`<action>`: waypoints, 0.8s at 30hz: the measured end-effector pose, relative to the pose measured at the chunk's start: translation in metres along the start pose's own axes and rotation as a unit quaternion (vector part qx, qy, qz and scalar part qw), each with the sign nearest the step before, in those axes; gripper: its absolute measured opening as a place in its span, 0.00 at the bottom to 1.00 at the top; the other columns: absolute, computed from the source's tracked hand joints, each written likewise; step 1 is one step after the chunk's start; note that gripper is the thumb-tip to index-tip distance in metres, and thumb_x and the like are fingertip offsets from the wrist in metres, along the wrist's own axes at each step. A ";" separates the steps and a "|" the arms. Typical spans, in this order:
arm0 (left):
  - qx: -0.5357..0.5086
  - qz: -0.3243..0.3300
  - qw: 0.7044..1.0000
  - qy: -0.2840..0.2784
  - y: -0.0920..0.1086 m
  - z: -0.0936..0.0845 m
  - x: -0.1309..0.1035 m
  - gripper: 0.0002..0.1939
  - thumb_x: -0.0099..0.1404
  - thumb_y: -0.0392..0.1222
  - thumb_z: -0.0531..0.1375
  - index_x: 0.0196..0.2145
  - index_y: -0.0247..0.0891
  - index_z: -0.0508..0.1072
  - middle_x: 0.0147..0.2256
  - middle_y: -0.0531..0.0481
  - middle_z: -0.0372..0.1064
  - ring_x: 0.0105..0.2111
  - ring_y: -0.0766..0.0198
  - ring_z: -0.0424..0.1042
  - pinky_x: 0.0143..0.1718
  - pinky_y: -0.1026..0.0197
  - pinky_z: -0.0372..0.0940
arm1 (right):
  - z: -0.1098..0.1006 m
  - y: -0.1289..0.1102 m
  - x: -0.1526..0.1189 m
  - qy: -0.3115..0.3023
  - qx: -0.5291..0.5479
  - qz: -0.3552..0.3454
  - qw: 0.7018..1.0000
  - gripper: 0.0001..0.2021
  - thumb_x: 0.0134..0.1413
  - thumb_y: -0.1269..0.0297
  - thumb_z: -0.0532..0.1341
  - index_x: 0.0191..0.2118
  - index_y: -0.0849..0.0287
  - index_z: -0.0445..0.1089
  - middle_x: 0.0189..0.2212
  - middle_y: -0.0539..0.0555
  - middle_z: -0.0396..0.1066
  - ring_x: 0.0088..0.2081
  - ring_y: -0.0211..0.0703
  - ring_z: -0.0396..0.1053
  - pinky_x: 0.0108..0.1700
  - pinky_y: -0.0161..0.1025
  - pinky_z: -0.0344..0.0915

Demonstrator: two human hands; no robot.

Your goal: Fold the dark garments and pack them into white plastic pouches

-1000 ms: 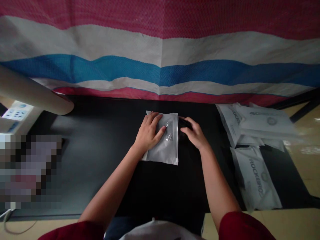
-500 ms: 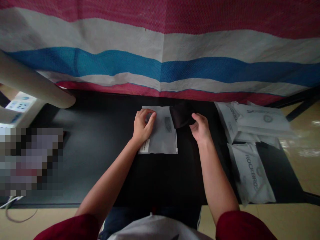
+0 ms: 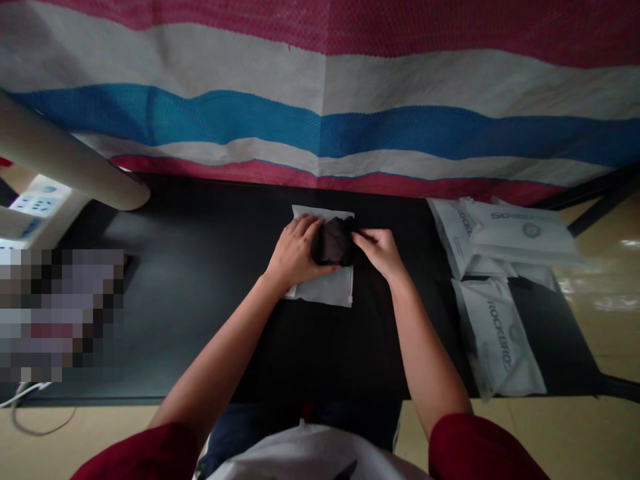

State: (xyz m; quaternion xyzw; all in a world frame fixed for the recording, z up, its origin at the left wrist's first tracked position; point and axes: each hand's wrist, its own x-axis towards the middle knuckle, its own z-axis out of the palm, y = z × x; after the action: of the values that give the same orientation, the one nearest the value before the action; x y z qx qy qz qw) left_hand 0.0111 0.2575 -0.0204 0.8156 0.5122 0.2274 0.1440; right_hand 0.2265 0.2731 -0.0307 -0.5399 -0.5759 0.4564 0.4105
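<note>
A folded black cloth (image 3: pixel 336 241) lies bunched over a frosted zip bag (image 3: pixel 327 288) in the middle of the black table. My left hand (image 3: pixel 299 250) is curled round the cloth's left side, fingers behind it and thumb in front. At its right edge, my right hand (image 3: pixel 377 250) pinches the same cloth between thumb and fingers. The bag's slider end shows at its lower right corner, while its upper part is partly hidden by the cloth and my left hand.
Several packed frosted bags (image 3: pixel 525 230) are piled at the right, with another packed bag (image 3: pixel 503 337) nearer me. A pale post (image 3: pixel 113 183) and a power strip (image 3: pixel 43 200) stand at the left. A striped sheet (image 3: pixel 320 127) hangs behind the table.
The black cloth has moved left onto the bag and is more bunched. My left hand has gone from the bag to the cloth, and my right hand has shifted left with it.
</note>
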 end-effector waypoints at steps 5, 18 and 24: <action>0.001 -0.062 0.996 0.061 0.002 -0.002 -0.002 0.50 0.44 0.70 0.66 0.58 0.39 0.63 0.50 0.38 0.66 0.51 0.40 0.65 0.53 0.42 0.60 | 0.002 0.000 0.000 0.068 0.056 -0.004 0.996 0.15 0.46 0.53 0.67 0.27 0.62 0.75 0.23 0.49 0.70 0.28 0.40 0.67 0.30 0.35 0.61; -0.383 -0.084 0.904 0.168 -0.036 -0.002 0.005 0.43 0.54 0.43 0.67 0.62 0.44 0.50 0.32 0.53 0.70 0.26 0.64 0.71 0.27 0.63 0.65 | -0.016 0.016 0.010 0.211 0.226 0.009 0.951 0.18 0.46 0.47 0.65 0.21 0.54 0.63 0.17 0.45 0.61 0.22 0.38 0.63 0.23 0.35 0.59; -0.384 -0.104 0.909 0.128 -0.050 -0.010 0.006 0.23 0.57 0.43 0.63 0.49 0.42 0.61 0.32 0.53 0.69 0.24 0.68 0.68 0.22 0.67 0.60 | -0.028 0.022 0.015 0.227 0.185 -0.017 0.956 0.17 0.49 0.48 0.60 0.21 0.55 0.63 0.18 0.46 0.60 0.24 0.39 0.64 0.23 0.35 0.59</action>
State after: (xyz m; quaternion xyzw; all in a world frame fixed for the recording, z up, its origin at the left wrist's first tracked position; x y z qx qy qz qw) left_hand -0.0302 0.2841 -0.0343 0.6035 0.4811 0.4923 0.4024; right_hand 0.2581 0.2908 -0.0453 -0.5343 -0.3820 0.4135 0.6305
